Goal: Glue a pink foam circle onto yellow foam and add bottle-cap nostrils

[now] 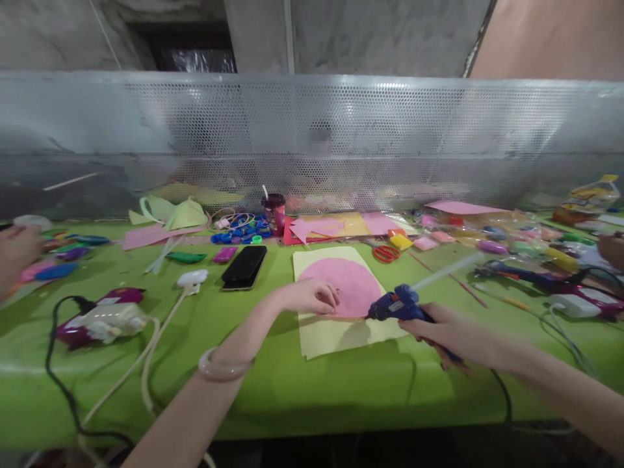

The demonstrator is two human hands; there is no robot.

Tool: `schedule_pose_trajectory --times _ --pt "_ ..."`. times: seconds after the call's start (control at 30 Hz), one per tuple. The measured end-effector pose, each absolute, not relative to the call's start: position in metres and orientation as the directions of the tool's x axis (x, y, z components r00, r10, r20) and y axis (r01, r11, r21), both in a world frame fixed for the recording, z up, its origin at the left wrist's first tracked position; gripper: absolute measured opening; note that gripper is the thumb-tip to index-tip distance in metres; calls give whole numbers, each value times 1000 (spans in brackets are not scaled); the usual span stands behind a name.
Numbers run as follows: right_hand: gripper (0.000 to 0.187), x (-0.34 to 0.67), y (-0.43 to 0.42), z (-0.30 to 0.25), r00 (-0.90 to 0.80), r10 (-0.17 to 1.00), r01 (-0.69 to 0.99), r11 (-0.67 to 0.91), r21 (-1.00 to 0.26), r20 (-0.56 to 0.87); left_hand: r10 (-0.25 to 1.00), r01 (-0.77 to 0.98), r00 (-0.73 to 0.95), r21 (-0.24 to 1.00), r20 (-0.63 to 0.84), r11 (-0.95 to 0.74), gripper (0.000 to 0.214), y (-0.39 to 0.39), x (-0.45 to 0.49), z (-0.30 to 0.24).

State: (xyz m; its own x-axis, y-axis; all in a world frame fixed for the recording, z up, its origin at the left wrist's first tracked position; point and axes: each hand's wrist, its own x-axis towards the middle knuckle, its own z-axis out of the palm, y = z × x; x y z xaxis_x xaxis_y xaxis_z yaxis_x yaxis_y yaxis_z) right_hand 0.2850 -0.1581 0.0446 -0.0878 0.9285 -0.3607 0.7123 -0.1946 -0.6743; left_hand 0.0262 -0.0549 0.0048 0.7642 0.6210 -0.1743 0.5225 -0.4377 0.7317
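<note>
One pink disc point(351, 279). Touching it, one left hand point(312, 296); right of it, one right hand point(453, 328) and one held glue gun point(397, 304). Left of the disc, one black phone point(245, 266); beyond it, one cup point(273, 214) and one pair of scissors point(383, 247). Far right, one bottle point(592, 196).

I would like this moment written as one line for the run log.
left hand: at pink paper circle | right hand: holds blue glue gun | nozzle: by circle's edge | under circle: pale yellow paper
</note>
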Motion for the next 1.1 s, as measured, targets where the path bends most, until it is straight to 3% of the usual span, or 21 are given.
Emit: schedule_pose_trajectory --times 0.13,0.3,0.4,0.53,0.67,0.83,0.97,1.1 --pt "24 272 -146 72 -136 920 822 -102 -560 -367 604 503 782 729 -155 -464 15 -53 25 2" --pt "23 251 -129 105 -213 816 940 22 -340 -537 603 506 782 725 -158 -467 16 -53 24 1" --pt "24 242 -126 114 -218 802 947 37 -319 -556 619 523 767 725 -169 -449 17 -55 25 2" --pt "24 249 -133 114 -219 862 938 56 -343 -458 618 512 772 720 -147 -469 16 -56 26 3" --pt "25 275 -139 106 -186 919 920 38 -391 -349 622 501 774 716 -119 -486 14 -55 27 1" --pt "29 311 -148 76 101 970 834 -203 -513 -220 682 494 728 747 -76 -444 11 -56 28 -5" --pt "44 328 -156 47 161 977 637 -212 -741 -141 734 465 680 771 6 -436 9 -59 28 -4" --pt "42 327 -152 26 210 975 387 -144 -911 -65 763 497 641 713 81 -494 9 -63 27 1"
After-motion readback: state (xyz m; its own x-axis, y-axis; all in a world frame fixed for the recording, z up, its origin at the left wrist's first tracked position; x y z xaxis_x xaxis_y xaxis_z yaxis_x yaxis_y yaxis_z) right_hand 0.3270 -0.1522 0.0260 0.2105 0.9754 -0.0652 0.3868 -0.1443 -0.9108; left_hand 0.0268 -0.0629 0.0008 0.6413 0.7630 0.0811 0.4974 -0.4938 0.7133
